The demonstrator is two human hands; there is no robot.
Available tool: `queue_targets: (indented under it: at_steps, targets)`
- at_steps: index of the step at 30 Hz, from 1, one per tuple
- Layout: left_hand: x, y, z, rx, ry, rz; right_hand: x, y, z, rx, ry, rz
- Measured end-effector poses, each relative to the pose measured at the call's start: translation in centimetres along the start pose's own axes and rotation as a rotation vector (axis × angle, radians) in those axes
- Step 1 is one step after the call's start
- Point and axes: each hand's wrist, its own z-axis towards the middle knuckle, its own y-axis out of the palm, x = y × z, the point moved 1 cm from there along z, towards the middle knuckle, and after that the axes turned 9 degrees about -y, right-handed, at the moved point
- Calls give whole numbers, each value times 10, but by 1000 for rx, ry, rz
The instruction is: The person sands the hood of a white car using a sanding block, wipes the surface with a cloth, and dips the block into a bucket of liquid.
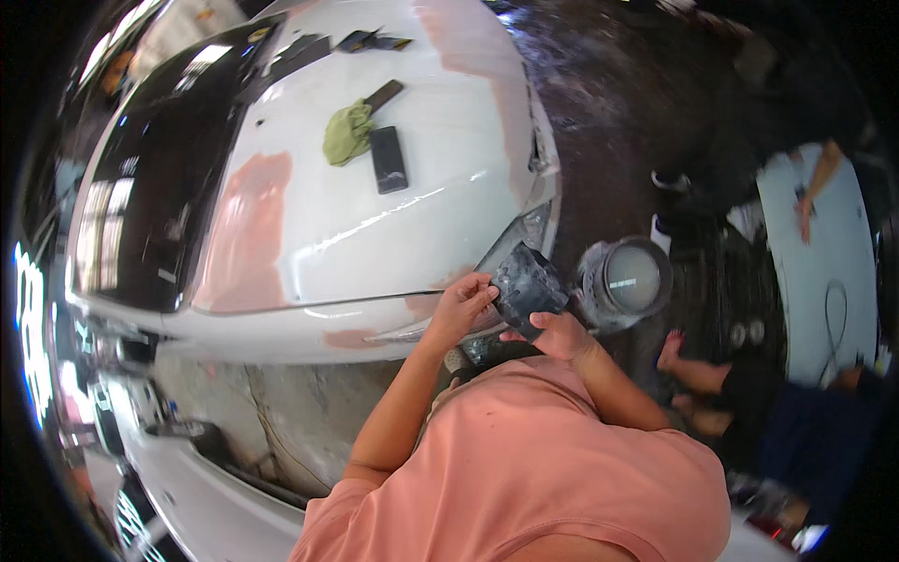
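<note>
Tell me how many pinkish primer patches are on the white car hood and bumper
5 that I can see: a large patch on the hood's left side, one along its right edge, and smaller ones near the bumper. The hands may hide more.

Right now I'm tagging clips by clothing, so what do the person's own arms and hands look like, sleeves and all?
Both forearms are bare, with no gloves, watch or rings visible on the left hand or the right hand. The person wears a salmon-pink short-sleeved cotton shirt, its sleeves ending at the upper arms.
</note>
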Motion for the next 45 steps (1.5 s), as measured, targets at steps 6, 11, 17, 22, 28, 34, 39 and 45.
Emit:
queue_targets:
  at_steps: [6,11,17,22,28,34,39,45]
  targets:
    - [-5,-52,-23,16,70,264,116,0,-1,428,-290,-476]
    - [13,-140,-86,101,495,606,159,6,28,790,-382,-646]
    - [25,-227,-131,223,690,819,185,0,87,945,-437,-758]
    - [10,-275,-135,244,839,997,200,33,109,972,-486,-642]
    - [1,-296,-123,188,923,1046,172,31,146,1086,-726,-406]
    - [-2,-300,-121,191,975,1002,180,55,140,1066,-752,-355]
    - [0,-301,-116,179,989,1003,146,44,152,1040,-694,-338]
    - [-5,-301,-117,200,1004,961,178,42,141,984,-778,-399]
